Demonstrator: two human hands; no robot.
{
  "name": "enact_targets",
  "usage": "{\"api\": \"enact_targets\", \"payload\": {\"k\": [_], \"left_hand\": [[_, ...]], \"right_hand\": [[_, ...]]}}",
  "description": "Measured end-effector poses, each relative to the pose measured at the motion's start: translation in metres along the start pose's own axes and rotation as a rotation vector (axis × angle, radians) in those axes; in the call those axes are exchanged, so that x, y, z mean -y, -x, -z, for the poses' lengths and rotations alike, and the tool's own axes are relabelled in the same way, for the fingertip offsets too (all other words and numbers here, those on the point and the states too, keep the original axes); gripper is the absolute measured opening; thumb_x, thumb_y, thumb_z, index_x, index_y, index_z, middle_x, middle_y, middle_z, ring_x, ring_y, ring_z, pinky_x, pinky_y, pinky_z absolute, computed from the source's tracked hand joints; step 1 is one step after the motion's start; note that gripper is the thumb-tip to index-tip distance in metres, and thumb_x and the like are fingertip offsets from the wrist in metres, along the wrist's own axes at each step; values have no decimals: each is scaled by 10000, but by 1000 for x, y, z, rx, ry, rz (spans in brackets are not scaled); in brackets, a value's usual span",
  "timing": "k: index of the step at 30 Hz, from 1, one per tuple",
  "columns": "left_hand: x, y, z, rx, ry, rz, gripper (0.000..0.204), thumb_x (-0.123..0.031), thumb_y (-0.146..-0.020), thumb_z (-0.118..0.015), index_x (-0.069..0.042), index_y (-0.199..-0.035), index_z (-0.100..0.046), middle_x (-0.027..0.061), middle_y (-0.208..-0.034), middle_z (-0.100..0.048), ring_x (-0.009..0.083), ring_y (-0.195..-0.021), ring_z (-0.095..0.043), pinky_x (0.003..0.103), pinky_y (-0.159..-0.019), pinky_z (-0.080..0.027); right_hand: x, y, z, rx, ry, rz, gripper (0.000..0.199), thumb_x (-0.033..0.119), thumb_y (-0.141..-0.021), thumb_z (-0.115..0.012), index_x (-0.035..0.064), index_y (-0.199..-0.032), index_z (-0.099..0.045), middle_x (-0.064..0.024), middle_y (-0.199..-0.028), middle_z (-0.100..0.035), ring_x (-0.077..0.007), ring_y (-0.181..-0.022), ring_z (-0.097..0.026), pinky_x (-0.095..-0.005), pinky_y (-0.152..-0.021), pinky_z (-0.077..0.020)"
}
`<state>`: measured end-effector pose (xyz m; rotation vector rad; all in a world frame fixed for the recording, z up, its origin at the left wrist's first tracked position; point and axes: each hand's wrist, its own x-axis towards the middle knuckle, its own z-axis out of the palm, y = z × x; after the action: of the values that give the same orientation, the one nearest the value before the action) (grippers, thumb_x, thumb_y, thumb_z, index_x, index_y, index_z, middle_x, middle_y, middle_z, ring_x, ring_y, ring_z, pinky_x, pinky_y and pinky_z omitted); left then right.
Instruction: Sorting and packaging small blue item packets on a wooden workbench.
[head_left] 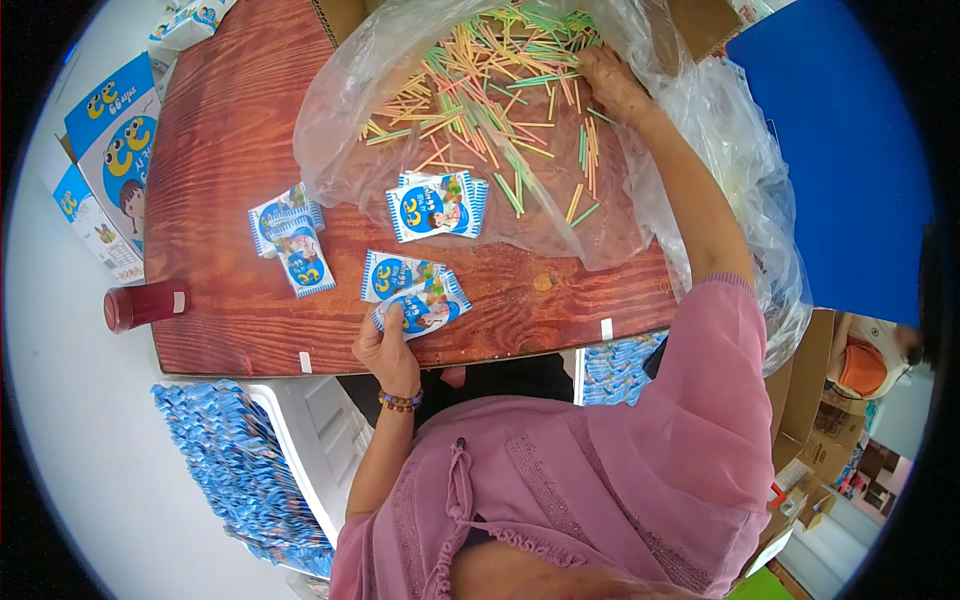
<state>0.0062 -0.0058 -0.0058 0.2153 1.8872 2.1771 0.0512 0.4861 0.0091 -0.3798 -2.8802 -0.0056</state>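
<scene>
My left hand (389, 352) pinches a small blue and white packet (432, 306) between thumb and fingers, near the table's front edge. Another such packet (390, 272) lies partly beneath it. At the far right, the bent fingers of my right hand (615, 85) reach into a heap of thin yellow, green and pink sticks (470, 75). What those fingers hold, if anything, is hidden. The sticks are spread on a clear plastic bag (335, 125), opened out over the table. A small stack of packets (436, 208) rests on the bag's near edge, and two overlapping packets (303, 260) lie farther left.
Beneath is a red-brown wooden table (230, 120). A dark red jar (147, 304) lies at its left edge beside a blue and white carton (115, 150). Many packets (240, 470) fill a white bin at lower left. Crumpled plastic (745, 170) and a blue panel (840, 130) stand right.
</scene>
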Motion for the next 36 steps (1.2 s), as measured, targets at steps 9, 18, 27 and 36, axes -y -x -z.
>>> {"api": "enact_targets", "payload": {"k": [9,18,27,36], "left_hand": [[1,0,1,7,31,-3,101,-45,-900,-604,31,-878,-666,1,-814,-647,29,-704,-536,196,-627,-426],[-5,1,-5,9,9,37,88,-36,-891,-614,22,-910,-678,8,-832,-662,29,-720,-544,192,-639,-428],[-5,1,-4,-9,8,35,101,-45,-888,-621,35,-913,-677,21,-849,-670,34,-728,-553,197,-639,-436],[-9,0,-3,2,30,44,104,-56,-888,-630,36,-910,-672,6,-851,-662,25,-733,-540,194,-640,-430]], "right_hand": [[21,-35,-7,-9,142,-208,238,115,-892,-468,63,-1120,-515,-175,-1040,-605,-388,-983,-549,-475,-902,-397],[4,-37,-45,-177,-16,74,226,151,-892,-490,13,-1058,-555,-205,-1134,-546,-367,-1084,-508,-430,-923,-415],[20,-48,-42,-115,-47,-78,148,59,-869,-494,-11,-994,-535,-200,-1007,-550,-359,-1011,-522,-443,-896,-428],[33,-48,-12,84,-236,-382,329,104,-876,-505,25,-1192,-552,-208,-1200,-543,-366,-1076,-534,-412,-956,-416]]}}
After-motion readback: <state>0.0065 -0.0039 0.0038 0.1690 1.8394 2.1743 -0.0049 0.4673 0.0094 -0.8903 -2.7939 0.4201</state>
